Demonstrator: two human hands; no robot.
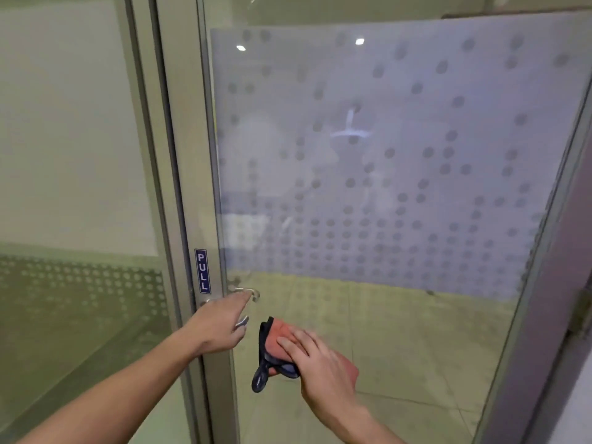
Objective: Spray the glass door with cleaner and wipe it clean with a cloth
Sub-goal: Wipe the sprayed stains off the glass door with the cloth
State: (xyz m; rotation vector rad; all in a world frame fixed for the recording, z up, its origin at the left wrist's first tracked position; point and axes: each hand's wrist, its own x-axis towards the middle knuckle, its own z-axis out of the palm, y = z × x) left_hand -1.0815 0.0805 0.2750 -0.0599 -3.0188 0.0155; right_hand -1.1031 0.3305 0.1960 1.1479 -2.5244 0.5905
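The glass door (pixel 400 331) fills the view, with a frosted dotted film across its upper part and clear glass below. My right hand (pixel 320 360) presses an orange cloth with dark trim (pixel 275 341) flat against the clear lower glass, fingers spread over it. A dark corner of the cloth hangs down at the left. My left hand (pixel 221 325) is on the metal door handle (pixel 248 291) at the door's left edge, with fingers around the lever. No spray bottle is in view.
A metal door frame (pixel 189 219) with a blue PULL sign (pixel 202 270) runs down beside the handle. A fixed glass panel (pixel 70 187) stands to the left. The door's right frame (pixel 551 283) slants at the right edge. Tiled floor shows through the lower glass.
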